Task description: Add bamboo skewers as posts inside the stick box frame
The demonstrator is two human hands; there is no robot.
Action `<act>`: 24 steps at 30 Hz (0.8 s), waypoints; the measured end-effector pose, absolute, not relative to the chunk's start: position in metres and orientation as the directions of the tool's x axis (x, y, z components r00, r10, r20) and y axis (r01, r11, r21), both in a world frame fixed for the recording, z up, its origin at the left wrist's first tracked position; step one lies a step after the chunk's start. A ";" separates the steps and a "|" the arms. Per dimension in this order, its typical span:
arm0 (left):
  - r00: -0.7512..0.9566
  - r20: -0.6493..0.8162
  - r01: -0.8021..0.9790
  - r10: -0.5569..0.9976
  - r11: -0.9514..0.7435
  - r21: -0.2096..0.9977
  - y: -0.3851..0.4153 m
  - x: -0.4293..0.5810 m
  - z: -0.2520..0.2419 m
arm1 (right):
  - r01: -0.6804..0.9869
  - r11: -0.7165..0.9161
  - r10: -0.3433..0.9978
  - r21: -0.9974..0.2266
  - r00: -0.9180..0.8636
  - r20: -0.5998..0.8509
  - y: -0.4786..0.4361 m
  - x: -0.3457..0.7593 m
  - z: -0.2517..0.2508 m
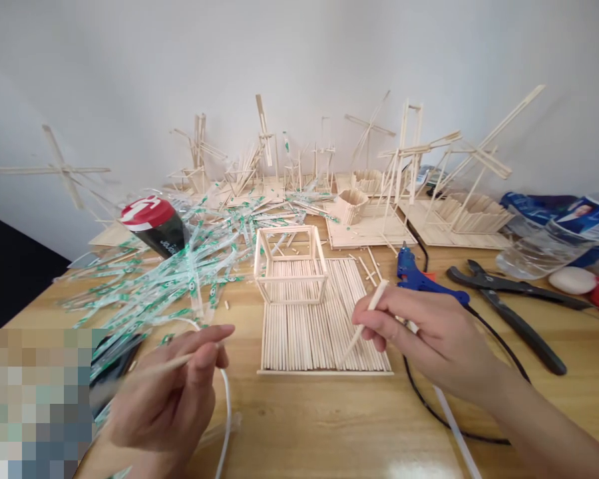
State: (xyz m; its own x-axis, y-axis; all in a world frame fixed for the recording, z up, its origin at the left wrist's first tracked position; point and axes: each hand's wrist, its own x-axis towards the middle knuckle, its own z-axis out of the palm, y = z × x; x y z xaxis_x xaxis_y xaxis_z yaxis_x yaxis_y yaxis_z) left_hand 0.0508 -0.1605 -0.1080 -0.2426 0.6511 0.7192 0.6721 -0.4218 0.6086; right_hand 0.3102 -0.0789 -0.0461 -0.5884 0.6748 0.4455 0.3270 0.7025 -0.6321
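Between the thumb and fingers of my left hand [172, 392] is a thin wooden stick [172, 364], its outer end blurred, at the lower left. My right hand [419, 332] pinches another wooden stick [377, 297], held at a slant over the right part of a mat of wooden sticks [299, 339]. The mat is a flat panel of sticks laid side by side, with one stick across its front edge. An open box-shaped frame of sticks [292, 278] stands on the mat's back left part. A blue glue gun [419, 279] lies just behind my right hand.
Paper-wrapped sticks [154, 286] are heaped at left beside a red-lidded dark container [154, 223]. Several stick windmill models [409, 153] line the wall. Black-handled cutters [514, 306] and plastic bottles [569, 233] lie at right. A white cable [225, 399] and black cord [429, 406] cross the table.
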 end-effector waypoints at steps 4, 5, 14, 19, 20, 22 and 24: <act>-0.155 0.801 0.755 0.578 -0.453 0.474 -0.158 0.069 -0.096 | 0.385 0.793 0.605 -0.471 -0.581 0.545 -0.082 0.307 -0.049; -0.081 0.788 0.763 0.611 -0.470 0.443 -0.157 0.072 -0.093 | 0.398 0.793 0.607 -0.460 -0.579 0.545 -0.083 0.307 -0.050; 0.132 0.630 0.682 0.766 -0.531 0.503 -0.149 0.074 -0.099 | 0.434 0.793 0.609 -0.427 -0.585 0.537 -0.082 0.308 -0.049; 0.119 0.605 0.644 0.787 -0.525 0.557 -0.150 0.077 -0.099 | 0.451 0.803 0.596 -0.390 -0.587 0.548 -0.083 0.308 -0.048; 0.111 0.590 0.635 0.800 -0.514 0.577 -0.150 0.078 -0.099 | 0.444 0.804 0.594 -0.395 -0.585 0.552 -0.083 0.307 -0.049; 0.087 0.559 0.637 0.825 -0.477 0.606 -0.149 0.080 -0.098 | 0.429 0.800 0.600 -0.420 -0.584 0.546 -0.083 0.305 -0.051; 0.111 0.528 0.658 0.842 -0.461 0.596 -0.146 0.081 -0.097 | 0.408 0.796 0.603 -0.448 -0.601 0.525 -0.083 0.301 -0.056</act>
State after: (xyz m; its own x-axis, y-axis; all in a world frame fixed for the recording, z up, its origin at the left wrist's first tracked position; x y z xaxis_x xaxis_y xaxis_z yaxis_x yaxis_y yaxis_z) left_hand 0.0810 -0.1458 -0.0973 0.1107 0.8417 0.5285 0.6581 -0.4605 0.5957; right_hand 0.3011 -0.0827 -0.0565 -0.6006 0.6033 0.5248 0.4077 0.7956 -0.4481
